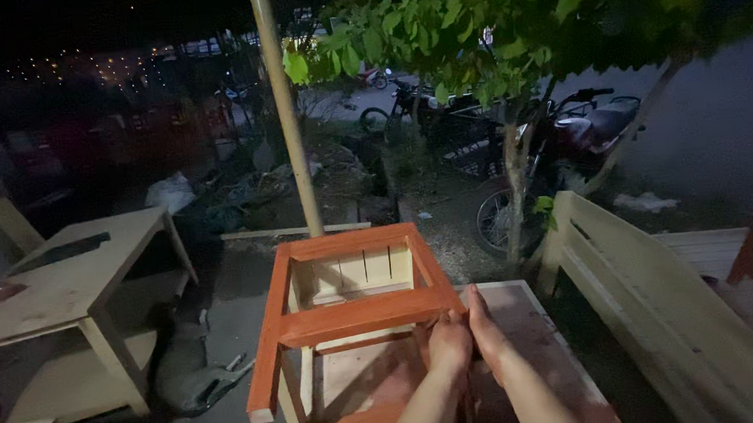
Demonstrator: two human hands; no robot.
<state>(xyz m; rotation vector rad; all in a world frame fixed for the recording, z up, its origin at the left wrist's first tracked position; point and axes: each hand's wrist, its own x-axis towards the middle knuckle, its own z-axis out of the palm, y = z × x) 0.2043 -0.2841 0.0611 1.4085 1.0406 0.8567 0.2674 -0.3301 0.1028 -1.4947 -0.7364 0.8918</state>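
- Orange-painted wooden frame, a small stool or table skeleton, stands on a reddish-stained work surface in the near centre, its open top facing up.
- Left hand closes its fingers over the frame's near right corner, where the front rail meets the leg.
- Right hand lies flat and extended just beside it, fingers straight, pressed against the same corner; it grasps nothing.
- Frame extends left and far from both hands; its front rail runs left to right, and the left hand is the nearer to it.
- Unpainted slats show inside the frame.
- Pale wooden bench stands right; a bare wooden table stands left.
- Pole, tree and parked motorcycle lie far, in darkness.
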